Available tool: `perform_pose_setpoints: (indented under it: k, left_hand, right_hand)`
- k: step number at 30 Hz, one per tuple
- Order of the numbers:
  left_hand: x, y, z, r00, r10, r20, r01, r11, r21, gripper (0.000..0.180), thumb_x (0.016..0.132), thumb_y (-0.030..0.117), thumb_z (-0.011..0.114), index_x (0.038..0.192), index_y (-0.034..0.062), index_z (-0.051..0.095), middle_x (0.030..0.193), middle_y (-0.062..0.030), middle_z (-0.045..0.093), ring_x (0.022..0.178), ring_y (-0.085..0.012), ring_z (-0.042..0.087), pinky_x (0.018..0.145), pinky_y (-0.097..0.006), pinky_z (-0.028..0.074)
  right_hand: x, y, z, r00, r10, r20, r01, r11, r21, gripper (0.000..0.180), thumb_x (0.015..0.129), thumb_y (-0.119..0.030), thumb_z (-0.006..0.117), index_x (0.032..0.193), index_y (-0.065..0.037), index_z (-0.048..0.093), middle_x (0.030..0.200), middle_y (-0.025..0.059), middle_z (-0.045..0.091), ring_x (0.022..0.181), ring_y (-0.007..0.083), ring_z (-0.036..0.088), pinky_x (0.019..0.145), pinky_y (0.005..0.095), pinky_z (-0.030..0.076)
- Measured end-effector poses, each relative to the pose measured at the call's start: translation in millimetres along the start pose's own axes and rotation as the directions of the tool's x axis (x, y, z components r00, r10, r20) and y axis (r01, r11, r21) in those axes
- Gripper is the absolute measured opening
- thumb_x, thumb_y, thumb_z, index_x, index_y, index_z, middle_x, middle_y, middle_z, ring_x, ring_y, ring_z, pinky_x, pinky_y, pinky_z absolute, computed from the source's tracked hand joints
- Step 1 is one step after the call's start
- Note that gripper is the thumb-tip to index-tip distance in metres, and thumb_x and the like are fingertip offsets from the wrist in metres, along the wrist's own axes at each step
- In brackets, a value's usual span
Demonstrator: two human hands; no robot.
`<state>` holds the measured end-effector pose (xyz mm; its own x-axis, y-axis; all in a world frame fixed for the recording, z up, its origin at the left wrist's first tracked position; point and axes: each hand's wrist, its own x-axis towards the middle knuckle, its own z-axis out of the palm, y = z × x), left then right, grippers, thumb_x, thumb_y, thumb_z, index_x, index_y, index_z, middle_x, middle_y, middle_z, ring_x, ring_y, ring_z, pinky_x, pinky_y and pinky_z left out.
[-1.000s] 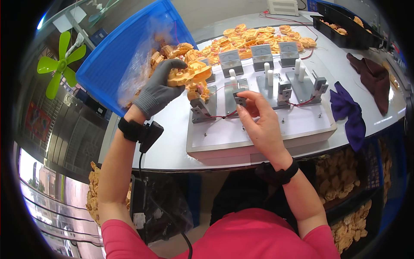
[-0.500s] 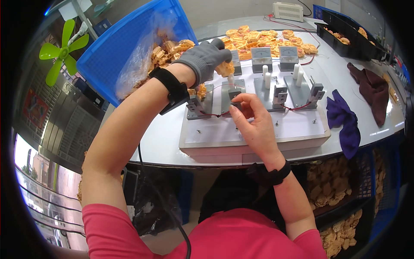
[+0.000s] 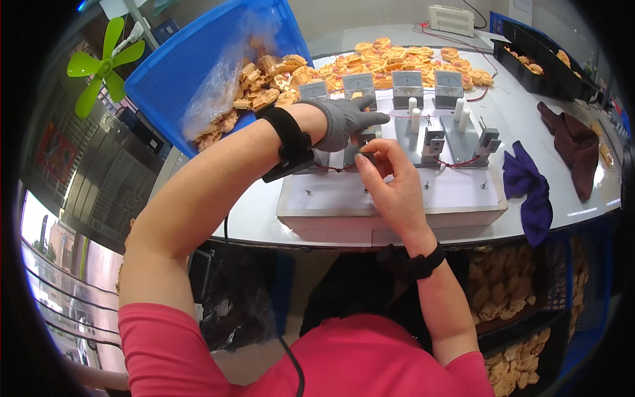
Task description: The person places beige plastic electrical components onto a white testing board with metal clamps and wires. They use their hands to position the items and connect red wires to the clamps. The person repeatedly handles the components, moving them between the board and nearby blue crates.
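Note:
My left hand (image 3: 347, 122), in a grey glove, reaches over the second test stand from the left, two fingers stretched out and apart. A sliver of a yellow-orange plastic part (image 3: 358, 96) shows by its fingertips; the palm hides what lies below. Just in front, my bare right hand (image 3: 395, 178) has thumb and forefinger closed on a small dark clamp block (image 3: 367, 157) of that stand. To the right, two grey stands carry white pegs (image 3: 415, 119) and metal clamps (image 3: 432, 144). Panel meters (image 3: 407, 88) stand in a row behind.
A blue basket (image 3: 155, 89) with tan parts and clear plastic leans at left. More yellow-orange parts (image 3: 397, 58) cover the table's back. Purple cloth (image 3: 527, 192), brown cloth (image 3: 574, 149) and a black tray (image 3: 542, 66) lie right. A green fan (image 3: 104, 67) stands far left.
My left hand has come down and nearer over the stand, its fingers now stretched rightward. The yellow-orange part it held is mostly hidden now. My right hand stays at the clamp.

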<state>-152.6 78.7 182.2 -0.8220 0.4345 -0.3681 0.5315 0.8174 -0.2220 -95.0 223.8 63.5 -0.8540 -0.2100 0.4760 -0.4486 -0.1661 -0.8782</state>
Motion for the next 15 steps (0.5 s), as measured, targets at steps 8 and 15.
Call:
perform_pose_setpoints:
  k: [8,15]
  left_hand:
    - [-87,-4,18,0.723,-0.089,-0.686,-0.181,0.933,-0.311,0.063,0.086,-0.001,0.06,0.145,0.0082,0.043,0.149,-0.0178,0.039,0.138,-0.0317,0.04,0.111,-0.04,0.038]
    - [-163,23,147,0.506,-0.622,-0.597,0.063,0.717,-0.694,0.055,0.087,0.001,0.065,0.139,0.0037,0.048,0.131,-0.0125,0.053,0.113,-0.0217,0.056,0.097,-0.034,0.046]
  right_hand:
    - [3,16,2,0.968,-0.101,-0.23,0.086,0.993,-0.074,0.034,0.089,-0.013,0.067,0.117,-0.004,0.05,0.095,0.0064,0.053,0.078,0.0149,0.051,0.073,0.0298,0.047]
    - [-11,-5,-13,0.989,-0.122,0.088,0.146,0.923,-0.357,0.011,0.086,-0.009,0.066,0.093,-0.003,0.061,0.091,0.0096,0.058,0.086,0.0255,0.059,0.077,0.037,0.047]
